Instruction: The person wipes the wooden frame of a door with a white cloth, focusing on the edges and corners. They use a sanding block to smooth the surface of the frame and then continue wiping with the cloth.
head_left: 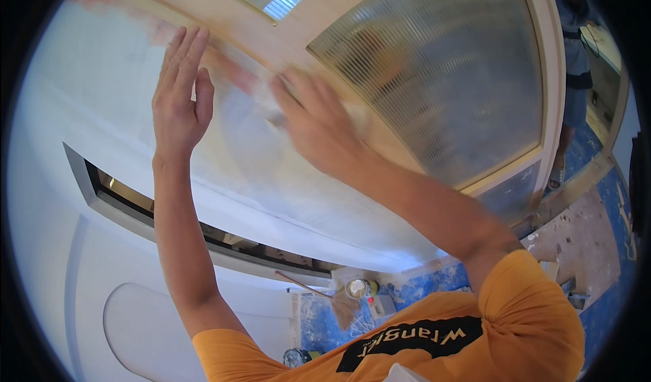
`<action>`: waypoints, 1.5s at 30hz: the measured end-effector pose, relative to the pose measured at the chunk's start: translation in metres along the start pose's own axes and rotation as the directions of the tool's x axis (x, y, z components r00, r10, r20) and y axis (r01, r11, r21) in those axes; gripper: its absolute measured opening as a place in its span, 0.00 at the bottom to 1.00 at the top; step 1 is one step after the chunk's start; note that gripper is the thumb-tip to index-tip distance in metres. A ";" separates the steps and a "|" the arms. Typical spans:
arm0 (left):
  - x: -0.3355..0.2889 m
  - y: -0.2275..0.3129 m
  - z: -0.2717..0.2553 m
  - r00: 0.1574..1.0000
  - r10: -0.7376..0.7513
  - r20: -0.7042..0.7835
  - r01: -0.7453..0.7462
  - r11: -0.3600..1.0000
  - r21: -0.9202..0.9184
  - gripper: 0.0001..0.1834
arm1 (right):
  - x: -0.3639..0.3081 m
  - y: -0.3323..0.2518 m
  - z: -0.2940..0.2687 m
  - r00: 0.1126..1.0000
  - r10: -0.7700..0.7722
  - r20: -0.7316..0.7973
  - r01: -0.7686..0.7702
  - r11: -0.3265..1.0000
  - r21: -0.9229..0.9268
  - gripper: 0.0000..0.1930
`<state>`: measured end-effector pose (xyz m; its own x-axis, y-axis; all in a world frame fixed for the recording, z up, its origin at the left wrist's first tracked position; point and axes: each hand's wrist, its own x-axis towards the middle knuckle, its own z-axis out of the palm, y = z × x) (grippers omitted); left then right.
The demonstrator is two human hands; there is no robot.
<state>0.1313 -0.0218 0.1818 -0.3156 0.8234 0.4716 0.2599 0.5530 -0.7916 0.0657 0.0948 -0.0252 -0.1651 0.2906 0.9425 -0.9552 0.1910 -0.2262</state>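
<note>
From afar, my left hand lying outstretched over the white panel; right hand farther right, blurred, grip unclear.

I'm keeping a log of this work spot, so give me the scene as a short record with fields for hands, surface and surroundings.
Left hand: open, fingers extended, at the white surface; no tool seen in the left hand
Right hand: right hand blurred, fingers bent; what lies under it is unclear
Surface marks: reddish patch between the hands
Beyond right hand: ribbed panel in a pale frame
Floor: blue, pale-spotted floor, with a brush
Others: another person at the right edge, partly visible
</note>
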 end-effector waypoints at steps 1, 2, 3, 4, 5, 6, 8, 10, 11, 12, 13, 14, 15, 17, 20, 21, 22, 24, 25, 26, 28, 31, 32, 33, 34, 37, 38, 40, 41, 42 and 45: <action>0.004 0.003 -0.001 0.999 0.006 -0.032 -0.006 1.000 -0.012 0.28 | 0.028 -0.004 0.011 0.999 0.034 0.014 -0.035 0.999 0.017 0.26; 0.003 0.006 -0.003 0.998 0.008 -0.055 -0.009 1.000 -0.021 0.28 | 0.049 -0.010 0.026 0.997 0.074 0.031 -0.075 0.996 0.043 0.28; 0.000 0.009 -0.007 0.998 0.005 -0.062 -0.006 1.000 -0.006 0.28 | 0.057 -0.013 0.035 0.993 0.110 0.047 -0.113 0.991 0.065 0.31; 0.003 0.011 -0.013 0.997 0.012 -0.080 -0.011 1.000 0.012 0.27 | 0.050 -0.010 0.030 0.994 0.091 0.065 -0.094 0.995 0.046 0.30; 0.002 0.014 -0.018 0.995 0.017 -0.098 -0.014 0.999 0.030 0.27 | 0.028 -0.004 0.019 0.994 0.073 0.084 -0.076 0.997 0.027 0.30; -0.003 0.013 -0.027 0.994 0.043 -0.104 -0.039 0.998 0.044 0.25 | 0.003 0.002 0.006 0.993 0.054 0.102 -0.055 0.998 0.008 0.30; -0.012 0.017 -0.040 0.997 0.020 -0.079 -0.014 0.997 0.076 0.25 | -0.057 0.016 -0.017 0.987 0.114 0.109 -0.117 0.993 0.019 0.28; -0.020 0.015 -0.043 0.998 0.009 -0.063 -0.005 0.997 0.075 0.24 | -0.051 0.013 -0.015 0.989 0.128 0.077 -0.133 0.990 0.056 0.26; -0.017 0.014 -0.040 0.997 0.025 -0.078 -0.019 0.997 0.068 0.24 | -0.044 0.012 -0.012 0.989 0.136 0.060 -0.141 0.987 0.073 0.24; -0.013 0.011 -0.035 0.995 0.034 -0.098 -0.028 0.998 0.056 0.25 | -0.013 0.008 -0.001 0.993 0.107 0.039 -0.111 0.986 0.120 0.22; -0.008 0.010 -0.030 0.993 0.041 -0.109 -0.036 0.998 0.048 0.25 | 0.031 0.002 0.014 0.996 0.082 0.018 -0.084 0.981 0.176 0.20; -0.002 0.010 -0.022 0.991 0.030 -0.133 -0.026 0.999 0.031 0.25 | 0.073 -0.003 0.031 0.999 0.052 -0.015 -0.048 0.982 0.182 0.19; 0.004 0.010 -0.016 0.988 0.021 -0.154 -0.019 1.000 0.018 0.26 | 0.096 -0.006 0.043 0.998 0.021 -0.050 -0.011 0.981 0.193 0.18; 0.010 0.013 -0.007 0.987 0.023 -0.162 -0.023 1.000 0.003 0.26 | 0.085 -0.006 0.035 0.998 0.055 -0.024 -0.049 0.973 0.225 0.19; -0.001 0.020 0.003 0.999 -0.015 -0.045 0.016 1.000 0.007 0.27 | -0.014 0.009 -0.001 0.984 0.139 0.108 -0.158 0.967 0.200 0.23; -0.005 0.024 0.006 1.000 -0.003 0.007 0.002 0.998 0.055 0.26 | -0.067 0.017 -0.019 0.975 0.175 0.138 -0.189 0.977 0.099 0.26; -0.007 0.024 0.008 0.998 0.017 0.057 -0.023 0.994 0.103 0.25 | -0.118 0.024 -0.041 0.949 0.248 0.197 -0.271 0.958 0.099 0.28; -0.003 0.024 0.006 0.990 0.049 0.130 -0.070 0.984 0.164 0.24 | -0.196 0.040 -0.075 0.936 0.252 0.244 -0.260 0.966 -0.001 0.29; -0.003 0.023 0.009 0.986 0.055 0.156 -0.082 0.981 0.175 0.23 | -0.203 0.039 -0.085 0.924 0.256 0.284 -0.251 0.967 -0.053 0.31; -0.002 0.022 0.011 0.982 0.061 0.179 -0.095 0.978 0.186 0.23 | -0.204 0.044 -0.080 0.937 0.238 0.256 -0.243 0.970 -0.014 0.31; 0.005 0.017 0.012 0.981 0.081 0.178 -0.114 0.976 0.185 0.21 | -0.145 0.035 -0.057 0.956 0.211 0.202 -0.228 0.972 0.062 0.31; 0.006 0.008 0.017 0.986 0.078 0.146 -0.100 0.984 0.146 0.22 | -0.001 0.011 0.002 0.983 0.156 0.095 -0.171 0.970 0.171 0.20; 0.007 0.004 0.018 0.988 0.083 0.130 -0.100 0.987 0.124 0.23 | 0.044 0.009 0.021 0.994 0.082 0.068 -0.091 0.985 0.149 0.17; 0.008 -0.002 0.020 0.996 0.042 0.074 -0.049 0.995 0.091 0.23 | 0.082 0.003 0.032 0.995 0.029 0.099 -0.039 0.994 0.104 0.17; 0.010 -0.009 0.021 1.000 0.000 0.010 -0.001 0.998 0.061 0.23 | 0.104 0.001 0.035 0.991 -0.032 0.128 0.025 0.998 0.060 0.18; 0.004 -0.006 0.023 1.000 -0.005 0.016 0.003 0.996 0.086 0.23 | 0.060 0.014 0.027 0.999 0.032 0.012 -0.034 0.980 0.198 0.20; 0.000 0.001 0.024 0.998 0.017 0.063 -0.025 0.992 0.124 0.23 | 0.024 0.017 0.012 0.993 0.092 0.077 -0.107 0.970 0.218 0.22; -0.001 0.022 0.033 0.984 0.082 0.161 -0.105 0.985 0.140 0.24 | -0.079 0.035 -0.030 0.969 0.171 0.176 -0.192 0.975 0.112 0.28; -0.011 0.039 0.036 0.971 0.088 0.223 -0.112 0.989 0.099 0.27 | -0.130 0.037 -0.055 0.940 0.226 0.253 -0.243 0.969 0.035 0.29; -0.020 0.057 0.046 0.958 0.106 0.265 -0.122 0.991 0.045 0.30 | -0.176 0.045 -0.081 0.911 0.266 0.316 -0.281 0.960 0.001 0.29; -0.053 0.118 0.077 0.935 0.173 0.311 -0.143 0.983 -0.116 0.30 | -0.288 0.069 -0.134 0.833 0.345 0.431 -0.330 0.937 -0.113 0.29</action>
<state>0.1088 -0.0103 0.0332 -0.5339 0.8255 0.1832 0.4063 0.4404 -0.8006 0.0805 0.1502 -0.3452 -0.5736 -0.0963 0.8135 -0.8129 0.1896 -0.5507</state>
